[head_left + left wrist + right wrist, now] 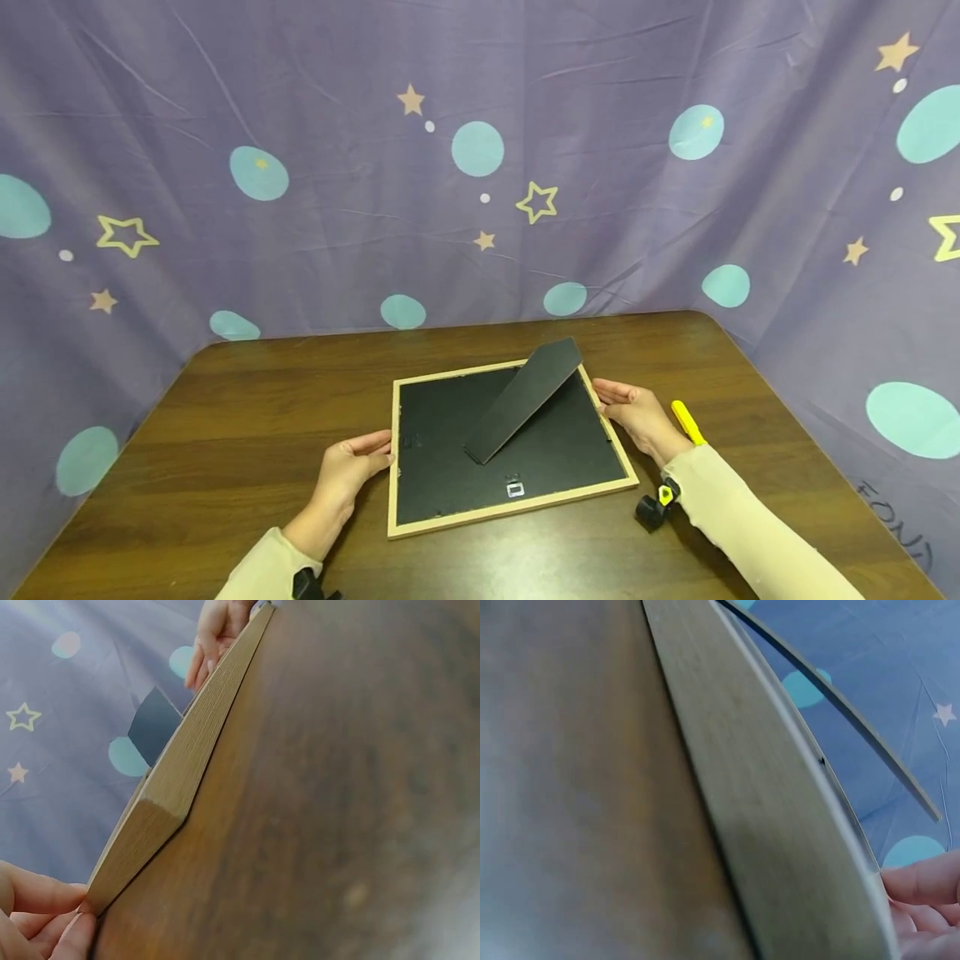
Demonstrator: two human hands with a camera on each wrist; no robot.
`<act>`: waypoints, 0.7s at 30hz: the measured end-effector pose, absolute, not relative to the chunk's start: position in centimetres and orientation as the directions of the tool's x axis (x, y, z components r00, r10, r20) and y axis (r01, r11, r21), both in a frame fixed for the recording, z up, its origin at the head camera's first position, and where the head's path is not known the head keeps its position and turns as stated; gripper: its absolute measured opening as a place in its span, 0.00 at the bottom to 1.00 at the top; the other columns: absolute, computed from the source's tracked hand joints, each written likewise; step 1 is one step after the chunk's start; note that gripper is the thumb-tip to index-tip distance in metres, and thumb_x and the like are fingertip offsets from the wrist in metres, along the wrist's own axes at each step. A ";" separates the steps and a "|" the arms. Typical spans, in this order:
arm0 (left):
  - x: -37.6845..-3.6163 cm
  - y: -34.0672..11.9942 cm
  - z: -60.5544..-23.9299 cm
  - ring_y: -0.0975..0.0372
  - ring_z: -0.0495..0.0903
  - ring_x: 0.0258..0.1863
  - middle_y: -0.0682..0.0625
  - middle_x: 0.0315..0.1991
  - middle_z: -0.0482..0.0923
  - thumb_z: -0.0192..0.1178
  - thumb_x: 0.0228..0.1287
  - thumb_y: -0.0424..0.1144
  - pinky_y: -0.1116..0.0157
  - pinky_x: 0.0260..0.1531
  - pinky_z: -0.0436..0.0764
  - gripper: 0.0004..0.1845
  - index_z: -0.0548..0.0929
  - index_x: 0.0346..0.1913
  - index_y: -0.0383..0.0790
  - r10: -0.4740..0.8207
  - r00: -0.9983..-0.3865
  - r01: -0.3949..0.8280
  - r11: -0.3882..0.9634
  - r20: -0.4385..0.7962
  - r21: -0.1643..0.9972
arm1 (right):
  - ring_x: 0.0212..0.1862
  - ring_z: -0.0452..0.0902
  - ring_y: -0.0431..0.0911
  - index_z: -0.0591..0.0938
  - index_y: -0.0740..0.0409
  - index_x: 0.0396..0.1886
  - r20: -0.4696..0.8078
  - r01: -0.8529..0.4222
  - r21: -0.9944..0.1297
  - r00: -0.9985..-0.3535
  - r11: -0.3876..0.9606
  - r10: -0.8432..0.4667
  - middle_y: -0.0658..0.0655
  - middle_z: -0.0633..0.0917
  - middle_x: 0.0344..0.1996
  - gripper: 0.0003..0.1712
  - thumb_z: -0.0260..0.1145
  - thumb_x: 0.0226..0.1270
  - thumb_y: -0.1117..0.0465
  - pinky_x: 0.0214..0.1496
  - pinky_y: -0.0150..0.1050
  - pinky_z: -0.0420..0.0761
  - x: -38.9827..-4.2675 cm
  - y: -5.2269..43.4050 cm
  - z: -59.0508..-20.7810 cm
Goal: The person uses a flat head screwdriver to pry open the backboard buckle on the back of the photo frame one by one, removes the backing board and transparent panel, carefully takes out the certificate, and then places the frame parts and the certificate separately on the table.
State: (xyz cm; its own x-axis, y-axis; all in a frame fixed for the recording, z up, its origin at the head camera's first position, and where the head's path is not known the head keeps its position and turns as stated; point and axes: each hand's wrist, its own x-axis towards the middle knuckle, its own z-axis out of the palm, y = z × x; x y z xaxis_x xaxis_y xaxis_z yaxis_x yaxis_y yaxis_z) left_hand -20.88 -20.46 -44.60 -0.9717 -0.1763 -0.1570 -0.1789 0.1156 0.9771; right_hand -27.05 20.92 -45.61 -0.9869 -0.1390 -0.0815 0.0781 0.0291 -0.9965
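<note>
A picture frame (513, 450) with a light wooden border lies back side up on the table. Its black back carries a metal hanger (514, 487) and a black easel stand (525, 400), swung up at a slant past the far border. The left hand (341, 479) holds the left border between thumb and fingers; in the left wrist view its fingertips (56, 900) meet the wood near a corner. Opposite, the right hand (637, 421) holds the right border, thumb at the edge. The right wrist view shows its fingers (926, 885) partly, beyond the frame's near side.
A yellow-handled tool (687, 422) lies beside the right wrist, its other end hidden by the sleeve. The brown wooden table (262, 417) reaches back to a purple curtain (337, 208) with stars and dots. Black camera mounts (652, 510) are strapped to the wrists.
</note>
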 end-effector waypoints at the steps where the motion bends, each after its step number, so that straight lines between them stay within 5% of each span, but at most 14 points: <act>1: -20.8 -20.4 -44.6 0.71 0.82 0.36 0.35 0.49 0.79 0.61 0.50 0.18 0.78 0.37 0.80 0.22 0.76 0.52 0.20 -0.180 -0.971 -0.179 0.107 -0.158 0.978 | 0.68 0.57 0.61 0.62 0.77 0.65 -0.084 0.080 -0.996 -0.986 0.034 -0.145 0.74 0.63 0.64 0.31 0.52 0.59 0.81 0.52 0.28 0.78 -27.3 20.9 -45.6; 12: -20.4 -21.0 -44.5 0.66 0.84 0.36 0.35 0.48 0.80 0.62 0.53 0.22 0.75 0.37 0.81 0.21 0.76 0.52 0.20 -0.124 -0.977 -0.187 0.112 -0.172 0.976 | 0.67 0.56 0.62 0.60 0.77 0.66 -0.110 0.101 -0.994 -0.968 0.051 -0.224 0.74 0.61 0.65 0.31 0.52 0.61 0.81 0.57 0.33 0.75 -29.5 21.6 -45.3; 21: -22.9 -23.4 -43.7 0.72 0.81 0.40 0.32 0.61 0.69 0.59 0.59 0.25 0.76 0.43 0.79 0.29 0.65 0.63 0.19 0.018 -0.982 -0.184 0.066 -0.186 0.981 | 0.64 0.66 0.53 0.59 0.78 0.66 -0.106 0.098 -0.994 -0.962 0.045 -0.253 0.75 0.63 0.64 0.32 0.54 0.62 0.77 0.54 0.31 0.78 -27.4 22.6 -44.7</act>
